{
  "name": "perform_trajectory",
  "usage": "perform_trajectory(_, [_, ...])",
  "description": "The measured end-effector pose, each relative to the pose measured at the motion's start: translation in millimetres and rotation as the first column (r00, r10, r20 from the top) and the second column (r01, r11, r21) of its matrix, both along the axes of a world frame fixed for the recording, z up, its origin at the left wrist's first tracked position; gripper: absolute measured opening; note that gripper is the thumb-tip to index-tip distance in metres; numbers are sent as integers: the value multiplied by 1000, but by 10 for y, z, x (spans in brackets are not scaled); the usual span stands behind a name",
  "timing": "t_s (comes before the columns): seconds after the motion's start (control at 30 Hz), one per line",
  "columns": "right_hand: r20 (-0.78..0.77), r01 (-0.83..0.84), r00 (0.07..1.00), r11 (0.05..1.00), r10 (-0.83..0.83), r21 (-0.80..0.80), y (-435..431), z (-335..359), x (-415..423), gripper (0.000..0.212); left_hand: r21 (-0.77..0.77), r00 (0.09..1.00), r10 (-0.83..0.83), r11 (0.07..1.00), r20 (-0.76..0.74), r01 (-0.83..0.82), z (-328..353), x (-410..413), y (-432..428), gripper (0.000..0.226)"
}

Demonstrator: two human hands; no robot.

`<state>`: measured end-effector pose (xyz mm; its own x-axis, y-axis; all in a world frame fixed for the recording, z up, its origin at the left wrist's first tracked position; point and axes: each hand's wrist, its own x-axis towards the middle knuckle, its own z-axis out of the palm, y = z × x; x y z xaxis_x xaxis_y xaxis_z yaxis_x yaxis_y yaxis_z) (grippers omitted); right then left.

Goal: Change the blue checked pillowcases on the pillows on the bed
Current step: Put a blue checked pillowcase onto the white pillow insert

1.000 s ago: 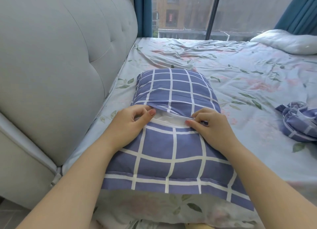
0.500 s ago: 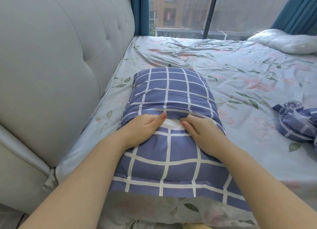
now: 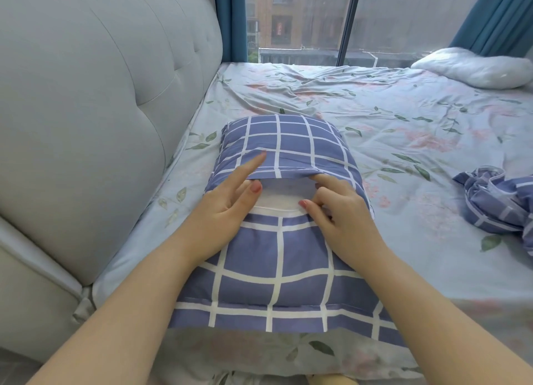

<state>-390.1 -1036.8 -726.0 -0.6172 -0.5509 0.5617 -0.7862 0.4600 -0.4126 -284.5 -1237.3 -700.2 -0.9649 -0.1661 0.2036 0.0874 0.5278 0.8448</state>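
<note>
1. The bed (image 3: 403,142) carries everything. Its floral sheet is rumpled, so a hard tug could drag the whole pillow across it instead of moving the cloth.
2. The headboard (image 3: 101,111) stands close on the left. That leaves little room on that side, and a pillow pulled that way would probably jam against it.
3. The pillowcase (image 3: 277,260) lies mid-bed, just beside the headboard, with its envelope slit parted. The overlapping flap may snag the filling.
4. A bare pillow (image 3: 473,70) sits well apart at the far right.
5. A loose case (image 3: 496,200) is crumpled at the right edge. It has the same check, so it is easy to mistake for the fresh one.
6. The white pillow (image 3: 284,193) shows through the slit. It could bunch up if worked from one side only.
7. The right hand (image 3: 343,217) is curled on the slit's edges, with a finger hooked under the flap. A one-sided pull may strain the seam.
8. The left hand (image 3: 225,211) is released, its fingers straight on the flap, so it could slip off.
</note>
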Motion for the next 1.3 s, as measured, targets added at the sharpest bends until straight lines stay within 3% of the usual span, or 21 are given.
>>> perform_trajectory(0.17, [-147, 28, 989, 999, -34, -40, -76, 23, 0, 34, -17, 999, 52, 998, 15, -52, -37, -63, 24, 61])
perform_trajectory(0.33, [-259, 118, 957, 990, -132, -71, -83, 7, -37, 39, -8, 994, 104, 994, -12, -105, -67, -133, 30, 55])
perform_trajectory(0.5, [-303, 157, 939, 986, -164, -48, -123, -1, -106, 38, -78, 992, 123, 989, -30, -125, -44, -146, 54, 69])
perform_trajectory(0.6, [-263, 125, 956, 992, -130, -33, -147, -33, -139, 32, -183, 988, 110, 975, -105, -128, -67, -152, 79, 68])
perform_trajectory(0.73, [-24, -22, 999, 999, 21, -37, -157, -46, -199, 27, -302, 989, 148, 942, -24, -148, -66, -161, 124, 68])
perform_trajectory(0.83, [-6, -29, 1000, 1000, 29, -10, -180, -52, -247, 25, -446, 992, 121, 886, -39, -125, -94, -193, 121, 80])
perform_trajectory(0.9, [-38, 16, 999, 1000, -16, -10, -204, -40, -264, 27, -406, 985, 132, 899, -108, -165, -90, -219, 119, 81])
perform_trajectory(0.97, [-53, 72, 996, 997, -74, -37, -227, -13, -266, 29, -376, 981, 144, 908, -128, -183, -69, -234, 113, 67])
perform_trajectory(1.1, [-6, 100, 995, 975, -103, -199, -255, 85, -208, 26, -461, 998, 49, 887, 35, -28, -99, -286, 51, 38])
perform_trajectory(1.3, [88, 123, 991, 955, -103, -271, -243, 159, -176, 34, -225, 999, 8, 974, 34, 0, -114, -469, -87, 36])
